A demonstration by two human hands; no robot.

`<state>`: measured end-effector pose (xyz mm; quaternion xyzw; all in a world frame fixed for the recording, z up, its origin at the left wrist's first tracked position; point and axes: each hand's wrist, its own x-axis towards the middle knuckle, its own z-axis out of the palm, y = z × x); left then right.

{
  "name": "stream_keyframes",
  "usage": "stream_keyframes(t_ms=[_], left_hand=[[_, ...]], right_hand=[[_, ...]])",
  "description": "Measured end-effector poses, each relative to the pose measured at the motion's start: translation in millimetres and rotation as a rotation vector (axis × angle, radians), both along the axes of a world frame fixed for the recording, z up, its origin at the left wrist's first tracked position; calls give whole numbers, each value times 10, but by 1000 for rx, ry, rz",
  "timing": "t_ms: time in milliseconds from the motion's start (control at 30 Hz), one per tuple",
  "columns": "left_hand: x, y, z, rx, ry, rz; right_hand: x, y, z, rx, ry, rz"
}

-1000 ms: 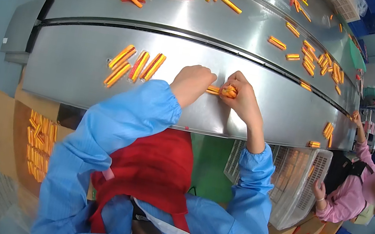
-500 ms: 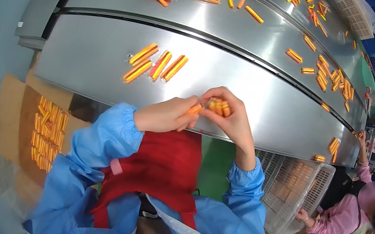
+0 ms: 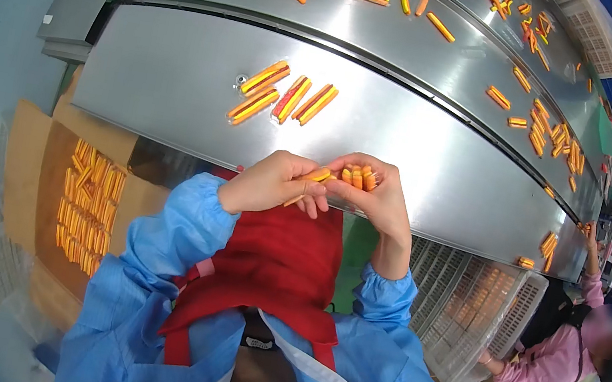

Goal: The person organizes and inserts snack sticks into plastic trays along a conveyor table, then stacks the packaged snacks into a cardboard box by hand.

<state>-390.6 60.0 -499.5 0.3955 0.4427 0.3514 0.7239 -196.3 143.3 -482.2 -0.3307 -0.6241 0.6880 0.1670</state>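
Observation:
Close together at the near edge of the metal table (image 3: pixel 196 124), my two hands meet in front of the red apron. My left hand (image 3: pixel 272 184) pinches an orange and yellow stick (image 3: pixel 316 176) between thumb and fingers. Several similar sticks (image 3: pixel 359 176) are bundled in my right hand (image 3: pixel 376 196), their ends showing between the curled fingers and the thumb. Beyond my hands, several wrapped orange, yellow and red sticks (image 3: pixel 315 104) lie on the table, side by side and slanted.
An open cardboard box (image 3: pixel 50 172) at the left holds many sticks. More sticks (image 3: pixel 539 126) lie on the farther metal surface. White plastic crates (image 3: pixel 479 317) stand at the right, beside a co-worker in pink (image 3: pixel 557 358).
My hands have come back from the tabletop to its near edge, close to the apron. The sticks in my right hand now show as a bundle. The camera view has shifted.

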Motion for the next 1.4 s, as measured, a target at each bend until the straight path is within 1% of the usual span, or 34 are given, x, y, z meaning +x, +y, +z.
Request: stream_keyframes(t_ms=[67, 100, 133, 167, 200, 233, 267, 300, 333, 400, 433, 500, 533, 600, 633, 667, 733, 767, 800, 867, 900, 967, 1000, 1033, 1067, 1100, 1133, 1167, 1200, 1233, 1300, 1333, 1367, 1400], left_hand=[[15, -6, 52, 21, 15, -14], [28, -8, 78, 43, 32, -27], [48, -10, 102, 42, 30, -25], [78, -13, 124, 144, 132, 7], [116, -18, 137, 246, 234, 37], [166, -18, 139, 244, 233, 33], [230, -20, 137, 233, 294, 118], [289, -29, 137, 223, 354, 203], [339, -42, 130, 227, 350, 197], [400, -49, 113, 166, 212, 365], [401, -65, 118, 180, 218, 360], [359, -127, 134, 136, -63, 328], [316, -147, 146, 153, -44, 319], [235, -158, 169, 222, 58, 292], [210, -158, 171, 301, 185, 312], [208, -170, 158, 319, 186, 311], [210, -170, 72, 478, 651, 394], [186, -144, 50, 591, 791, 441], [142, -127, 22, 598, 790, 454], [75, -127, 2, 700, 829, 355], [61, -136, 21, 696, 829, 362], [67, -152, 62, 572, 556, 367], [77, -171, 59, 570, 556, 368], [96, -192, 50, 494, 428, 377], [116, -213, 41, 418, 301, 385], [137, -238, 33, 420, 299, 384], [153, -256, 30, 405, 212, 403], [154, -258, 33, 394, 126, 423], [140, -256, 21, 402, 125, 424], [119, -255, -4, 412, 117, 381], [66, -253, 20, 425, 106, 336], [23, -233, 37, 398, 139, 259], [-2, -233, 62, 368, 172, 180], [-16, -235, 85, 371, 172, 175]], right_hand=[[12, -2, 1, -60, 10, -39], [6, -23, -18, -60, 8, -38], [-14, -65, -56, -32, 35, -99], [-55, -109, -59, -4, 63, -161], [-98, -156, -49, -7, 61, -163], [-149, -207, -27, -11, 22, -263], [-193, -251, 0, -13, -18, -363], [-222, -283, -6, -13, -20, -369], [-243, -306, -24, 16, -30, -432], [-229, -280, 11, 60, -28, -499], [-191, -246, 52, 71, 14, -455], [-194, -262, 94, 120, 96, -428], [-227, -299, 108, 129, 120, -436], [-290, -362, 130, 238, -21, -451], [-339, -389, 126, 234, -52, -472], [-362, -410, 126, 250, -45, -477], [-399, -396, 108, 81, -24, -438], [-411, -369, 108, 103, -40, -408], [-409, -329, 116, 114, -38, -400], [-387, -306, 148, 93, -18, -359], [-388, -292, 178, 54, 11, -349], [-416, -314, 149, 85, 27, -351], [-429, -331, 134, 118, 47, -361], [-442, -345, 125, 118, 46, -360], [-455, -357, 121, 182, 5, -359], [-463, -379, 122, 246, -36, -360], [-479, -417, 128, 249, -36, -361], [-503, -457, 144, 337, -75, -397], [-516, -483, 160, 425, -114, -433], [-510, -490, 160, 432, -111, -435], [-465, -484, 135, 347, -149, -448], [-421, -452, 138, 351, -149, -452], [-356, -411, 149, 192, -97, -380], [-298, -377, 169, 35, -43, -308]])
